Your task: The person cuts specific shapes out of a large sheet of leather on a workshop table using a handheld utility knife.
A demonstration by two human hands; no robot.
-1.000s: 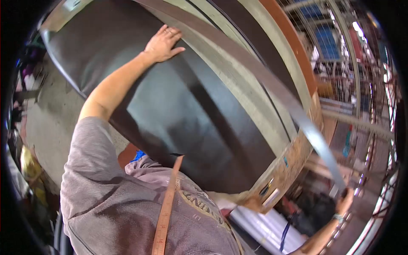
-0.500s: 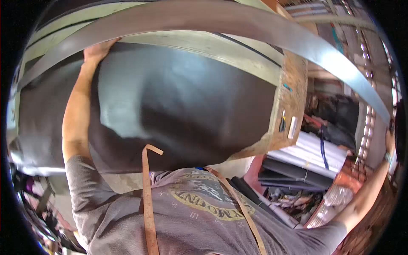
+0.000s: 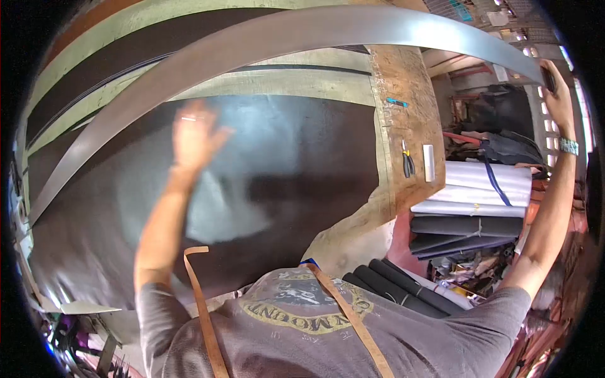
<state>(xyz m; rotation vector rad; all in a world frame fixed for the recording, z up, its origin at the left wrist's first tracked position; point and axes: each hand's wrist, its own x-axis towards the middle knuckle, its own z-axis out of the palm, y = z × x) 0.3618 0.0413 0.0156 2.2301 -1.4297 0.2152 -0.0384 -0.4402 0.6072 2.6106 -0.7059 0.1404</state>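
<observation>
A large sheet of dark brown leather (image 3: pixel 315 151) lies over the table, glossy where light falls on it. Above it, a long metal straightedge (image 3: pixel 277 47) spans the view, looking bowed through the wide lens. My right hand (image 3: pixel 558 94) is closed around its far right end, out past the table. My left hand (image 3: pixel 194 135) is over the leather, slightly blurred, with thumb and fingers apart and nothing in it. The straightedge's left end reaches down to the leather's left side; whether it touches cannot be made out. A tape measure (image 3: pixel 205 315) hangs round my neck.
On the table's wooden right end lie a teal cutter (image 3: pixel 397 102), pliers (image 3: pixel 408 160) and a white bar (image 3: pixel 429 162). White rolls (image 3: pixel 479 183) and dark rolls (image 3: pixel 409 286) are stacked at right. Dark strips (image 3: pixel 309 69) lie behind the leather.
My left hand has left the leather's back edge and moved right and nearer me. My right hand has risen with the straightedge's end. The view has shifted.
</observation>
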